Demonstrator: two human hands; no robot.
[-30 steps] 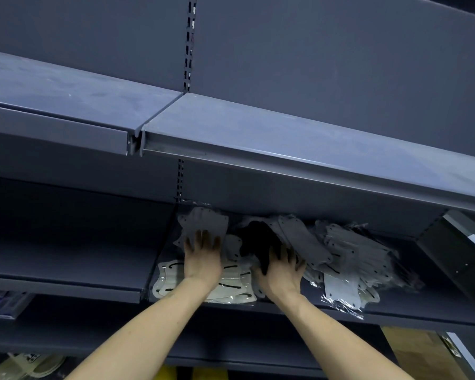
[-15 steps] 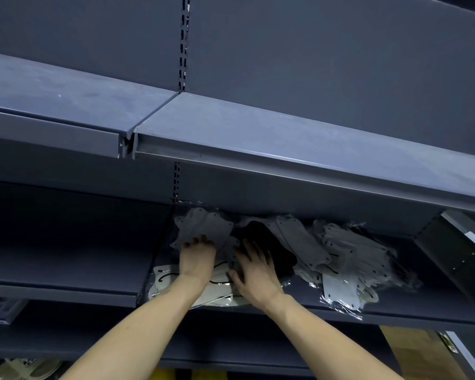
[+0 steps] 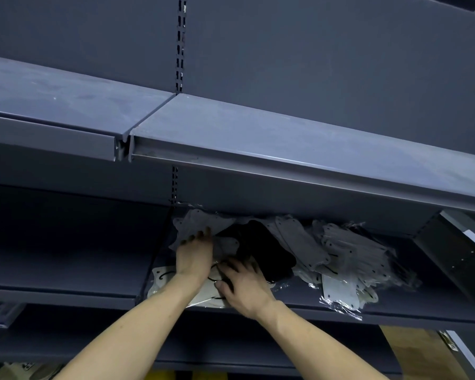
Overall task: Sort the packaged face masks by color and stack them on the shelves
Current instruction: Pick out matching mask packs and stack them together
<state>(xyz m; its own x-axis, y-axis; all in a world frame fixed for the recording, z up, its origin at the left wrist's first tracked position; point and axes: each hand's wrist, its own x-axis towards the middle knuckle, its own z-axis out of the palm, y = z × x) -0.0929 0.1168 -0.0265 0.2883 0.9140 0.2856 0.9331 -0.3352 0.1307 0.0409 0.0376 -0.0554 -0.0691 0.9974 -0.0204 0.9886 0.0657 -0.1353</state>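
View from a head camera looking up into dark grey metal shelving, where two bare forearms reach onto the middle shelf (image 3: 395,315) below an upper shelf (image 3: 285,149). At the left end of this shelf, white packaged masks with black ear loops (image 3: 162,278) lie flat near the front edge, partly under both wrists. Above them the left hand (image 3: 194,259) rests palm down on a grey packaged mask (image 3: 198,224), fingers slightly spread and gently bent over it; whether it pinches the packet cannot be told. Just to its right, the right hand (image 3: 243,283) lies on the white packets, fingers spread and reaching toward a heap of black masks (image 3: 266,248); it appears to hold nothing, though motion blur leaves that uncertain. Further right, grey masks (image 3: 299,242) lean against the black heap, then a loose jumble of pale wrapped masks (image 3: 348,259) spills toward the shelf front. Judging from this, sorting looks barely started: colours are still mixed, nothing is neatly stacked, and most packets remain to be separated
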